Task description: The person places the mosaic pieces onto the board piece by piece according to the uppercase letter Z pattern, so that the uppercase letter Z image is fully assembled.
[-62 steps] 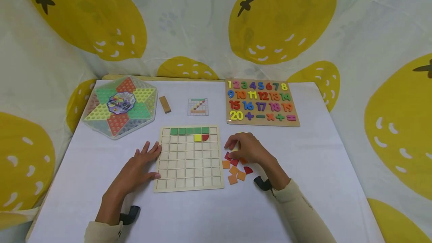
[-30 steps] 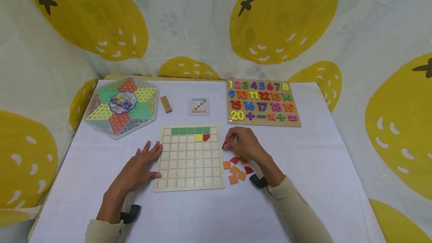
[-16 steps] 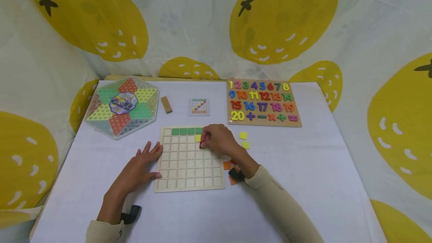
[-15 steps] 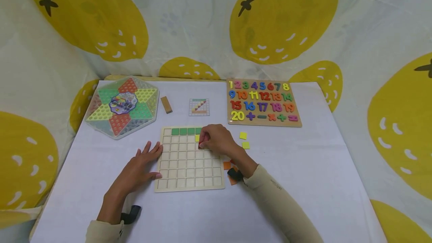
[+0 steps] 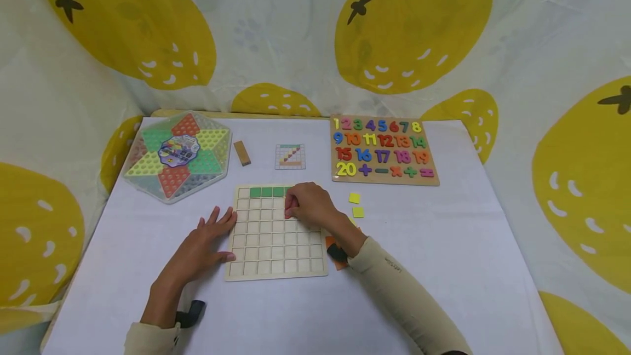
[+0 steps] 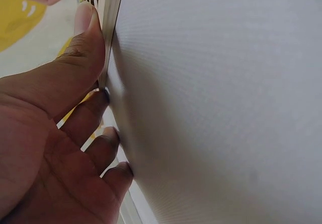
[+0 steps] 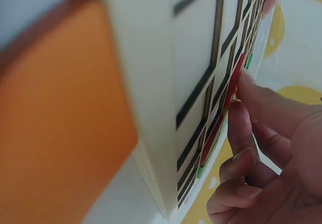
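A wooden grid board (image 5: 266,241) lies on the white table, with green square tiles (image 5: 267,192) in its top row. My right hand (image 5: 314,205) is over the board's upper right, pinching a red quarter-round tile (image 5: 287,214) by thumb and fingertips. In the right wrist view that red tile (image 7: 233,83) is at the grid's surface, and another red tile (image 7: 211,141) sits in a cell nearer the camera. The yellow tile in the second row is hidden in the head view. My left hand (image 5: 199,248) rests with spread fingers against the board's left edge.
Right of the board lie yellow tiles (image 5: 354,198) and orange tiles (image 5: 340,265), partly behind my right wrist. Behind are a hexagonal game board (image 5: 212,163), a wooden block (image 5: 242,153), a pattern card (image 5: 290,156) and a number board (image 5: 384,148).
My right hand has picked a red tile from the loose pile and carried it left over the board, then slightly further left. My left hand stays at the board's edge.
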Tool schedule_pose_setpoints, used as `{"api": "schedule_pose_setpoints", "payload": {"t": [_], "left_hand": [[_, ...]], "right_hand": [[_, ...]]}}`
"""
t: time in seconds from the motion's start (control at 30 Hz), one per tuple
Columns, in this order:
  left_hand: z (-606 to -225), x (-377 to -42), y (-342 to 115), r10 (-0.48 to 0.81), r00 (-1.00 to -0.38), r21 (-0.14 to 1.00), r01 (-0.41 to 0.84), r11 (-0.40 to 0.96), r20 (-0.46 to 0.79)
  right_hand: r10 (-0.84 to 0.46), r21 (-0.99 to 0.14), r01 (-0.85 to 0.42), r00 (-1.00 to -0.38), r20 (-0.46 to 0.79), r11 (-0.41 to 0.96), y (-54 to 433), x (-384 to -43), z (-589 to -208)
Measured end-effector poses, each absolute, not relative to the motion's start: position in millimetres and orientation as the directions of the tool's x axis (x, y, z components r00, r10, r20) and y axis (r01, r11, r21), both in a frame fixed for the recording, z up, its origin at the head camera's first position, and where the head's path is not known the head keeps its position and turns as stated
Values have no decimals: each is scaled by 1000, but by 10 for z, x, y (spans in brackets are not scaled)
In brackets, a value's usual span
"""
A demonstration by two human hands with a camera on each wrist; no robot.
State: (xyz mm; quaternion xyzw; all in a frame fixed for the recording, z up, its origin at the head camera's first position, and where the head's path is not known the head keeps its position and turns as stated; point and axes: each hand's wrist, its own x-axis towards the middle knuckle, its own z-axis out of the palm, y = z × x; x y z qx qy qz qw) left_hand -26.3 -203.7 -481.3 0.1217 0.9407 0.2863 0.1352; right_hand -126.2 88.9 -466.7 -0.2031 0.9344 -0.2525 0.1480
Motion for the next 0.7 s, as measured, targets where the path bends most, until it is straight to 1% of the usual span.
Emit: {"api": "schedule_pose_setpoints", "payload": {"t": [0.13,0.27,0.43,0.7], "left_hand": [[-4819,-262,-2043,308,-934,577,152,802,-182],[-4829,-262,-2055,315,-933,578,164,799,-172],[-4837,-261,-2065,322,-932,583,172,794,-165],[-4812,-256,-2056,331,-930,580,184,794,-159]], "right_hand": [[-441,-580,-272,-881,-170,768,948,-1240,-4653],[-395,-614,-223,-905,-158,757,1081,-1224,-4634],[-311,-611,-169,-941,-135,774,1341,-1235,-4606],[-168,-597,-51,-976,-141,801,1903,-1312,-4600]]}}
